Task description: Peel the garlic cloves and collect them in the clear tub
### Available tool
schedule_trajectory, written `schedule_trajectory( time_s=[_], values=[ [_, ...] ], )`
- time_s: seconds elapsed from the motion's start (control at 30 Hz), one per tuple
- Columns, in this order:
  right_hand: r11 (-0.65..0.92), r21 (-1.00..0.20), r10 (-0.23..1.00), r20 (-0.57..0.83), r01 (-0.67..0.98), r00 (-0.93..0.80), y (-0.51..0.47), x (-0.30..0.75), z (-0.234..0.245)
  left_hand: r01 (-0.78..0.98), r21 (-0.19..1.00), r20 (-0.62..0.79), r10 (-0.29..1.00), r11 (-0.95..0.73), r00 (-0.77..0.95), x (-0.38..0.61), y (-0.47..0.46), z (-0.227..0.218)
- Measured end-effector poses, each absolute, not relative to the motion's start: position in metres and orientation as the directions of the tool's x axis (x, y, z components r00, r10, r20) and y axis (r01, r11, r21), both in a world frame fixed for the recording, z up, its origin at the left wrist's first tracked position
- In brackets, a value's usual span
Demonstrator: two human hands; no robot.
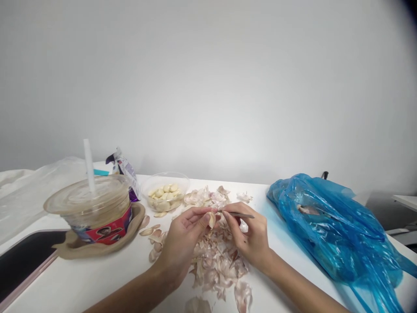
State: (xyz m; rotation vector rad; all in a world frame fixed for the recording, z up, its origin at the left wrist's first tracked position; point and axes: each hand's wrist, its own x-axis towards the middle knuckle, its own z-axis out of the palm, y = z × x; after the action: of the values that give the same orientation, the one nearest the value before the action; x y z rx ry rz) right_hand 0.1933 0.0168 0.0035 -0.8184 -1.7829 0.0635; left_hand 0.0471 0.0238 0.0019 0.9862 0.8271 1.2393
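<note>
Garlic clove (211, 221), pale tan and teardrop-shaped, is held roughly upright at centre, pinched between the thumb and fingertips of the left hand (187, 230), apparently to present its upper end to the other hand. The right hand (249, 232) grasps a slim grey metal tool (241, 214) much like a pencil, a grip that suggests fine control; the tool's tip is beside the clove's upper end, though whether they touch cannot be told. Directly below both hands spreads a loose heap of pinkish-white papery skins (216, 267), probably because scraps drop there, on a white tabletop (84, 280). Just beyond the left hand, a round clear plastic bowl (183, 184) contains smooth ivory cloves (164, 191), likely to separate them from the litter. Tan cloves in their skins (155, 239) lie beside that hand, seemingly for easy reach. A translucent blue plastic bag (325, 221) rests off to the right, presumably out of the way.
</note>
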Motion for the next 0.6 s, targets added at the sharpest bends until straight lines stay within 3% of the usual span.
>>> schedule_trajectory(
  time_s=[0.6],
  values=[
    [0.744, -0.471, 0.591, 0.795, 0.474, -0.136, 0.0158, 0.1897, 0.0014, -0.317, 0.948, 0.032, 0.987, 0.020, 0.157, 0.0448, 0.0199, 0.0033]
  ],
)
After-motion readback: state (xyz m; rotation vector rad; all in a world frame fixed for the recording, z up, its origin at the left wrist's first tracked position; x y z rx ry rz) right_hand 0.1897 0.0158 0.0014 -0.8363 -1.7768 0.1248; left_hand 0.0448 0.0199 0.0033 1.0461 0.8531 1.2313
